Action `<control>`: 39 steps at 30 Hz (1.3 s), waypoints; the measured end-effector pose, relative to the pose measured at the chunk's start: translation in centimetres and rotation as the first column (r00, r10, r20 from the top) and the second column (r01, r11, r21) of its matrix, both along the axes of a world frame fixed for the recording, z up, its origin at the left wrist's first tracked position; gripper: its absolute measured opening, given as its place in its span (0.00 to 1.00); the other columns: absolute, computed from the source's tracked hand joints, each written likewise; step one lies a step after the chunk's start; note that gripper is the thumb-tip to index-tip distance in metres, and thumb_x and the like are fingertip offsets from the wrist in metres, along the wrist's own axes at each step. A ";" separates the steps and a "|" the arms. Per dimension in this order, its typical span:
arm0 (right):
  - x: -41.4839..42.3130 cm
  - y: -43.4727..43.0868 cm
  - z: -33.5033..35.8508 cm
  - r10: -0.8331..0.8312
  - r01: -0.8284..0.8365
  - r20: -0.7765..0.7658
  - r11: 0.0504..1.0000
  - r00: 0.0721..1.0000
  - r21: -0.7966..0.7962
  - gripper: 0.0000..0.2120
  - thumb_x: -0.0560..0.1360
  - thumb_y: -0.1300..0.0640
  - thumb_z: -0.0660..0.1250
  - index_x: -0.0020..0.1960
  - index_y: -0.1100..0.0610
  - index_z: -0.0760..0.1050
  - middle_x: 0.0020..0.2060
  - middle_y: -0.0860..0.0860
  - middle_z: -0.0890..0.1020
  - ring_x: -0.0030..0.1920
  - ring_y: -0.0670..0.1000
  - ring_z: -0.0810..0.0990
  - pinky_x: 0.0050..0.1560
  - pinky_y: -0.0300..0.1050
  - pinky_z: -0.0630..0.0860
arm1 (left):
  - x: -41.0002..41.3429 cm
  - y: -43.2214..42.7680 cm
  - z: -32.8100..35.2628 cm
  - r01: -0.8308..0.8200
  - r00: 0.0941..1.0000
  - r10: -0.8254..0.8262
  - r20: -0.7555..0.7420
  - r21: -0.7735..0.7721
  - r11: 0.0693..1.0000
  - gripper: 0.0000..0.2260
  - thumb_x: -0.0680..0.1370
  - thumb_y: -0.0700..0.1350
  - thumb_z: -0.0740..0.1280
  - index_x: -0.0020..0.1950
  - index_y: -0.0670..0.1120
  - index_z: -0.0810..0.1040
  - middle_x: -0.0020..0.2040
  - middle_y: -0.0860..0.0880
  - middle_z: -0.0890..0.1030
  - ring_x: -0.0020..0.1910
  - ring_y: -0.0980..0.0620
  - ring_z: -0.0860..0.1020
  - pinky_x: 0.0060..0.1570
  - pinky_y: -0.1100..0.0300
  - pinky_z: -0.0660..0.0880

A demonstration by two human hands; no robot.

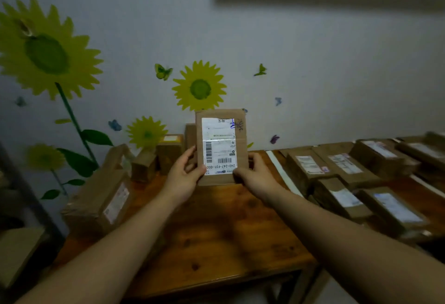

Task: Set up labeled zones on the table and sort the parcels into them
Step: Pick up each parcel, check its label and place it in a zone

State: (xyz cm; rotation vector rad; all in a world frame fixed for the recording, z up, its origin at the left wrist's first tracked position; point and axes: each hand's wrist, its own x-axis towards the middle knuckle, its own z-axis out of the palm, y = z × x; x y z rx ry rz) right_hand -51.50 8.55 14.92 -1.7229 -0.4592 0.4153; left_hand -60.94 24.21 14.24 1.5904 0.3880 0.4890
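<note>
Fingers (pixel 190 154) of my left hand (pixel 183 178) and right hand (pixel 255 176) gripped one parcel (pixel 222 135) upright, label toward me. Rows of boxes (pixel 337 166) right of them looked sorted; loose boxes (pixel 154 159) to their left, I judged, awaited sorting.

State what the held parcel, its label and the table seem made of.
The held parcel looks like matte cardboard: dull brown bare margins. Its label seems glossy white paper, catching glare. The table appears varnished wood, showing knots and grain.
</note>
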 end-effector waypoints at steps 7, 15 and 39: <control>3.7 -15.9 -0.1 -0.183 0.183 -0.013 0.982 0.983 -0.051 0.09 0.80 0.58 0.60 0.60 0.52 0.67 0.55 0.54 0.77 0.50 0.53 0.80 0.48 0.51 0.79 | 7.5 -14.0 0.2 0.300 0.943 -0.308 -0.122 -0.082 0.950 0.29 0.78 0.41 0.66 0.74 0.61 0.60 0.62 0.52 0.76 0.59 0.49 0.76 0.60 0.48 0.73; 6.9 -35.6 -0.7 -0.242 0.253 0.148 0.966 0.959 -0.062 0.38 0.77 0.54 0.69 0.77 0.47 0.49 0.64 0.41 0.69 0.65 0.43 0.69 0.61 0.40 0.69 | 16.8 -33.6 0.1 0.396 0.901 -0.421 -0.104 -0.196 0.897 0.27 0.78 0.41 0.65 0.73 0.56 0.61 0.57 0.51 0.76 0.49 0.51 0.78 0.41 0.55 0.76; 33.3 -60.1 -7.3 -0.203 0.389 0.343 0.648 0.917 -0.655 0.29 0.80 0.50 0.62 0.78 0.44 0.55 0.74 0.50 0.61 0.72 0.51 0.63 0.72 0.46 0.61 | 46.1 -55.8 -6.4 0.820 0.562 -0.602 -0.568 0.479 0.313 0.40 0.73 0.52 0.71 0.78 0.53 0.50 0.71 0.48 0.61 0.67 0.50 0.65 0.64 0.59 0.64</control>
